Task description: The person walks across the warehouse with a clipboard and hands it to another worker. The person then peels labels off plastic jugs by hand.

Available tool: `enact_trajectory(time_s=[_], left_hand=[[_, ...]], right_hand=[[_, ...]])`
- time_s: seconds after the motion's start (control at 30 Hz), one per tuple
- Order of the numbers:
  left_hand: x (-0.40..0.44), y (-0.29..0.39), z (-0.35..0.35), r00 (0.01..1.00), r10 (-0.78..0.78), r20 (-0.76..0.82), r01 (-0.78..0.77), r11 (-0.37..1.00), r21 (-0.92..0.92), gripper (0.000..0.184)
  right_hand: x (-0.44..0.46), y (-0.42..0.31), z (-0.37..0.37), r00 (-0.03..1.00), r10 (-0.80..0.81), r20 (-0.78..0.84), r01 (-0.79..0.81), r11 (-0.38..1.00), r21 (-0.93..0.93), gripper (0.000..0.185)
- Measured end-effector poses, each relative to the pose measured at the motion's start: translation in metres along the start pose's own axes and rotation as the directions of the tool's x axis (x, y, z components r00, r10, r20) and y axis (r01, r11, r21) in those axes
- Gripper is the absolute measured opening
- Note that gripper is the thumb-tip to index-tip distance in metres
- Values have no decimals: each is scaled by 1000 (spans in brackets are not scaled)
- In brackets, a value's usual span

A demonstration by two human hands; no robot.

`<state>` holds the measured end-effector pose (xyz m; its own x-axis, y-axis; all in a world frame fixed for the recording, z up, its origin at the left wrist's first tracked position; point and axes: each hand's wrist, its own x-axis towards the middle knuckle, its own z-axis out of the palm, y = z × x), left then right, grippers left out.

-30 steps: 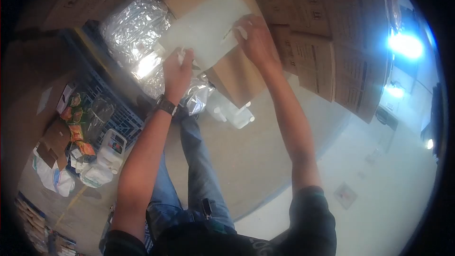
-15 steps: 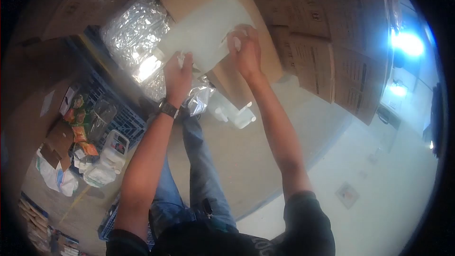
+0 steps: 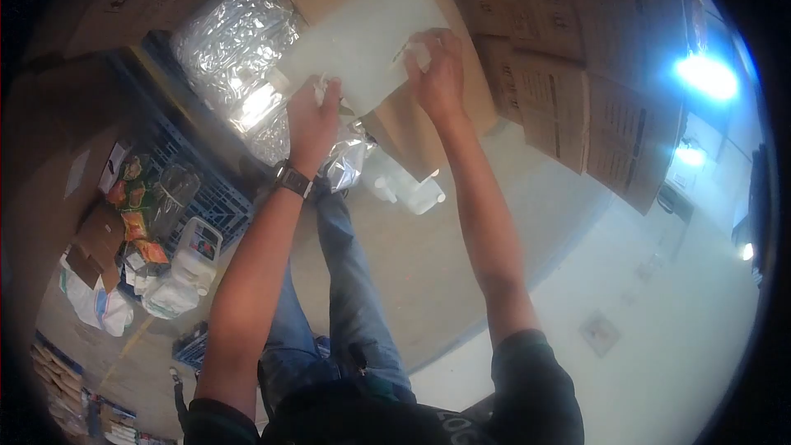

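A whitish, cloudy sheet (image 3: 362, 41), perhaps thin plastic, is stretched between my two hands over a brown cardboard box (image 3: 412, 124). My left hand (image 3: 313, 124) is closed on the sheet's near left edge, with a crumpled bit showing by the thumb. My right hand (image 3: 439, 74) grips a bunched part at its right edge. Left of the box lies a heap of shiny silver foil (image 3: 235, 49), close beyond my left hand. A dark watch (image 3: 294, 179) is on my left wrist.
Stacked cardboard boxes (image 3: 548, 107) rise on the right. White plastic containers (image 3: 416, 194) stand on the floor below the box. To the left are a blue plastic crate (image 3: 218, 198), a white jug (image 3: 198, 251), colourful packets (image 3: 142, 227) and an open carton (image 3: 97, 239).
Both hands have shifted slightly up in the view, the right one also a little rightward, still holding the sheet. The view itself has moved slightly.
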<state>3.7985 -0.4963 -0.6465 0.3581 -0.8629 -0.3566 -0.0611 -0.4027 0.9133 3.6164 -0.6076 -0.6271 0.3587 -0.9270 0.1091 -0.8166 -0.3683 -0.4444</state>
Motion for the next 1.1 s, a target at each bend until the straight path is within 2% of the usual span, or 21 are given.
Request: enact_trajectory(time_s=[0.07,0.13,0.23,0.33,0.47,0.53,0.57,0.63,0.73,0.87,0.93,0.97,1.03,1.1], left_hand=[[1,-3,1,999,31,-11,-31,999,20,31],[1,-6,2,999,-48,18,48,999,13,33],[0,-7,3,999,-50,3,50,999,20,36],[1,-12,4,999,-37,1,37,996,83,38],[5,-15,3,1000,8,-7,-7,997,83,38],[3,-8,1,1000,-3,9,3,999,40,38],[2,-5,0,1000,-5,12,5,999,42,38],[2,-2,0,1000,29,4,-29,1000,1,36],[2,-4,-1,997,74,-7,-73,996,51,34],[2,-8,1,1000,20,-4,-20,999,42,33],[3,-11,0,998,60,5,-61,997,46,33],[3,-11,1,998,61,5,-61,997,45,33],[3,-10,2,985,160,-60,-152,981,119,33],[0,-4,-1,988,150,-48,-143,982,123,33]], right_hand=[[1,-1,0,1000,-4,-3,4,1000,-1,24],[-1,0,2,1000,31,-1,-31,1000,1,23],[0,1,5,999,6,-51,-4,999,50,22],[5,6,1,1000,4,-11,-4,999,52,20],[12,10,0,999,-31,-40,33,998,57,19],[9,8,-1,996,64,-67,-50,982,184,14],[8,7,-1,995,68,-66,-55,981,184,14],[8,9,2,993,-10,-116,24,992,123,13],[8,9,8,988,-9,-153,24,995,93,10],[9,9,16,978,-118,-172,111,993,-46,8],[9,6,21,983,-149,-111,119,964,-239,8],[9,5,21,982,-150,-111,120,963,-240,8],[13,-4,17,995,-20,98,57,920,-388,10],[-13,-28,7,922,-6,388,2,1000,11,9]])
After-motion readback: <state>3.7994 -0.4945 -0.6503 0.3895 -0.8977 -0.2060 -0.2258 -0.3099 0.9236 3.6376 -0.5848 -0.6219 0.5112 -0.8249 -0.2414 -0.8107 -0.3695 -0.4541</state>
